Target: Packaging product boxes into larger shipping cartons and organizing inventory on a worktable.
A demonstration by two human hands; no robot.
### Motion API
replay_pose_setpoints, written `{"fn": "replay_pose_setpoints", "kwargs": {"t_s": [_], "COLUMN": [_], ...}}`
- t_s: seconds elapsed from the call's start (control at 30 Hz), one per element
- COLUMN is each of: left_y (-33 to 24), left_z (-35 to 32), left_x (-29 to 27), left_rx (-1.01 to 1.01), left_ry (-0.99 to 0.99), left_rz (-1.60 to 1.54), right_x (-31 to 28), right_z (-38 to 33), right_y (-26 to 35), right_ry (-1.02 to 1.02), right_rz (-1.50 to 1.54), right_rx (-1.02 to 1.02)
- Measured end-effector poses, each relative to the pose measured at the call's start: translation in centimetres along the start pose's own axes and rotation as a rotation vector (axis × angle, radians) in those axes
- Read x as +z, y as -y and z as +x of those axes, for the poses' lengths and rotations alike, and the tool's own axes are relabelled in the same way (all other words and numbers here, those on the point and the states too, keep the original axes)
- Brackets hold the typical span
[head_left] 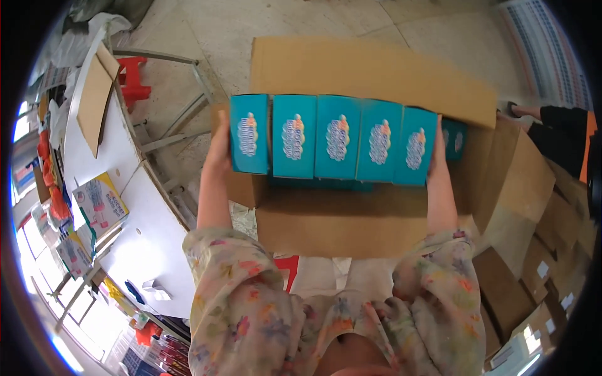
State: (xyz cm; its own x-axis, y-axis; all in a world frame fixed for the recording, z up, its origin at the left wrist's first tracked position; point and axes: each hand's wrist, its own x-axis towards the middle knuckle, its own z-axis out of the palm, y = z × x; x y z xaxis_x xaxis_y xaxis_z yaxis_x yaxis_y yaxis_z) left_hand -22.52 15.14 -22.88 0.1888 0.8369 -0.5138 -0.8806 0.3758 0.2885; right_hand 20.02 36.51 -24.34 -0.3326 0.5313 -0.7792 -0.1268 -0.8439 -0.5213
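Between my two hands is a row of several teal boxes, pressed side by side over a large open cardboard carton. My left hand is against the left end of the row, and my right hand against its right end; most fingers of both are hidden along the box sides. Inside the carton, more teal boxes show: one teal box beyond my right hand, and part of others under the row. The carton's far flap stands folded outward.
On the left, a white table carries a printed toy box and a cardboard piece. A red stool and metal legs are beyond it. Brown cartons pile up at the right. Another person's dark-clad leg is at the far right.
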Motion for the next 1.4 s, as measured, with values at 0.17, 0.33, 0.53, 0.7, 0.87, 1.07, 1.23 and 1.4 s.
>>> {"fn": "replay_pose_setpoints", "kwargs": {"t_s": [0.17, 0.33, 0.53, 0.7, 0.87, 1.07, 1.23, 1.4], "left_y": [2.6, 8.1, 23.3, 29.4, 30.3, 32.8, 32.7, 33.7], "left_z": [-2.6, -5.9, -7.1, -6.3, -4.7, 0.5, 2.8, 5.1], "left_x": [4.7, 14.6, 19.3, 19.4, 19.7, 19.8, 20.2, 20.1], "left_rx": [0.290, 0.258, 0.141, -0.013, 0.023, 0.084, 0.040, 0.138], "left_ry": [-0.785, -0.738, -0.450, -0.514, -0.494, -0.388, -0.364, -0.301], "left_rz": [0.905, 0.923, 0.991, 1.058, 1.031, 1.041, 1.000, 1.029], "right_x": [4.2, -3.6, -19.5, -27.7, -30.5, -32.2, -35.5, -38.2], "right_z": [-6.0, -11.6, -22.3, -19.2, -17.8, -17.3, -16.8, -16.8], "right_y": [0.1, 1.3, 2.7, -1.5, -2.4, 1.3, 0.3, 0.3], "right_ry": [-0.053, -0.141, -0.480, -0.505, -0.538, -0.507, -0.559, -0.531], "right_rz": [-0.384, -0.451, -0.377, -0.612, -0.612, -0.521, -0.562, -0.361], "right_rx": [-0.162, -0.238, -0.238, -0.148, -0.205, -0.278, -0.288, -0.359]}}
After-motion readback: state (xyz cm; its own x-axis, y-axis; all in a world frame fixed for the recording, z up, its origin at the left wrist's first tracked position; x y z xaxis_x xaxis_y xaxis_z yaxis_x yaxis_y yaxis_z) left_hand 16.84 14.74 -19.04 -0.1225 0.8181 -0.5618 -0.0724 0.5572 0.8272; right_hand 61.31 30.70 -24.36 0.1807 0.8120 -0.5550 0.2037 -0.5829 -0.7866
